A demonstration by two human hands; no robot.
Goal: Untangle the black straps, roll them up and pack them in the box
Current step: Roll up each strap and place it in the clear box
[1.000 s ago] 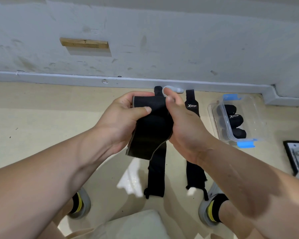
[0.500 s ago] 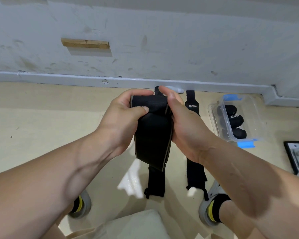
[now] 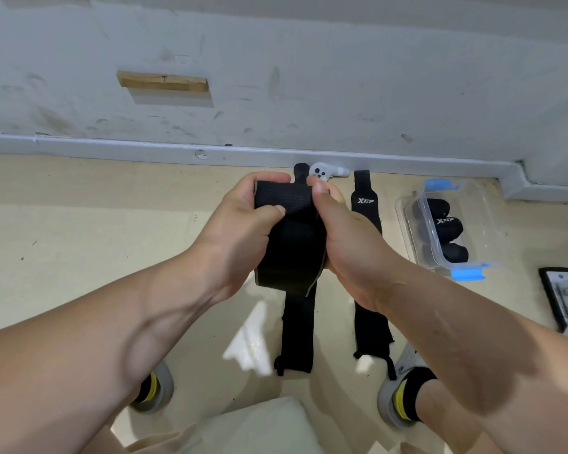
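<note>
Left hand [image 3: 240, 231] and right hand [image 3: 345, 237] both clamp the half-rolled black strap [image 3: 289, 253], fingers [image 3: 269, 178] curled over its hidden roll end, a floor strap [image 3: 297, 332] partly covered behind it, box [image 3: 486, 221] away right.

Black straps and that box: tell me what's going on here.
A person is rolling up a black strap, gripping its rolled top between the left hand and the right hand while the loose end hangs down. Two more lie flat on the floor below: a plain strap and a logo strap. To the right, the clear box already holds rolled straps, so packing is partly done.
</note>
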